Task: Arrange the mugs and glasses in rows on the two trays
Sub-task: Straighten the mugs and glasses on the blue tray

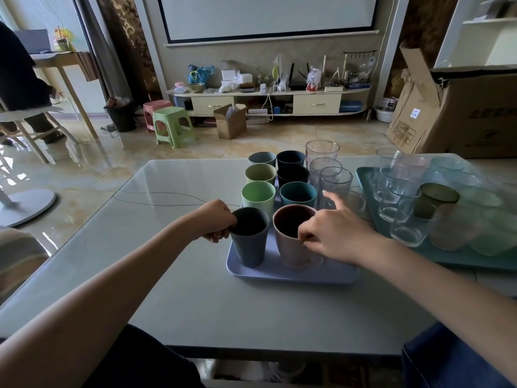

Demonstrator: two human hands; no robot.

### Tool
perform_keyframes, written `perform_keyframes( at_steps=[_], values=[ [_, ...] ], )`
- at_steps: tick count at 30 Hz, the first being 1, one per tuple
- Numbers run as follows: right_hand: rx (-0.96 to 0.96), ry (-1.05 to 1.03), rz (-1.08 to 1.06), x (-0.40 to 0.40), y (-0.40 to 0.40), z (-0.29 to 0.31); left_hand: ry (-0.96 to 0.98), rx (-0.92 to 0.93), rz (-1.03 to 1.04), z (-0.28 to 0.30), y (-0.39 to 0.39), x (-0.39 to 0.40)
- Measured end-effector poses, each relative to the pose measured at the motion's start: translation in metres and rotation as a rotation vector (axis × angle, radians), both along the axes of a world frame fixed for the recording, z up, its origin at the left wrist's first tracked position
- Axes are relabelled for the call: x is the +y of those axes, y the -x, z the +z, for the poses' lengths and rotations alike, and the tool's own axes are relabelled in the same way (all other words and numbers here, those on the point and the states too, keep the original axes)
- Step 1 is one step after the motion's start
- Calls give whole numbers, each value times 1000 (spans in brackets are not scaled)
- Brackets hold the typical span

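A lilac tray [282, 271] holds two rows of coloured mugs and a row of tall clear glasses [334, 179] on its right side. My left hand [216, 219] grips the rim of the dark blue ribbed mug [249, 239] at the tray's near left. My right hand [333, 233] pinches the near rim of the pink mug [291, 242] beside it, index finger pointing away. Behind them stand a light green mug [258, 196] and a teal mug [298, 194]. A teal tray [369, 197] to the right carries several clear glasses [397, 203] and a dark green glass [435, 198].
The trays sit on a grey glass-topped table [173, 247]. A large cardboard box [461, 107] stands past the table's far right corner. Stools [173, 126], a low TV cabinet and a seated person at far left lie beyond the table.
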State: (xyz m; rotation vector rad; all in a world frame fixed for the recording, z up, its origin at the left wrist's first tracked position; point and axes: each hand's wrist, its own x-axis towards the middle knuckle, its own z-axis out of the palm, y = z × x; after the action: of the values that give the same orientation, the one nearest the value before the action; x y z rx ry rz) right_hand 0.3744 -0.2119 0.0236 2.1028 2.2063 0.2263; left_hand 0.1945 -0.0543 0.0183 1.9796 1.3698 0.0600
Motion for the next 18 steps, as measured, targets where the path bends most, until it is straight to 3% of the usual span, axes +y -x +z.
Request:
perform_keyframes(
  at_steps=[18],
  values=[
    [-1,5,51,4,2,-4,34,17,-9,3,-1,2]
  ],
)
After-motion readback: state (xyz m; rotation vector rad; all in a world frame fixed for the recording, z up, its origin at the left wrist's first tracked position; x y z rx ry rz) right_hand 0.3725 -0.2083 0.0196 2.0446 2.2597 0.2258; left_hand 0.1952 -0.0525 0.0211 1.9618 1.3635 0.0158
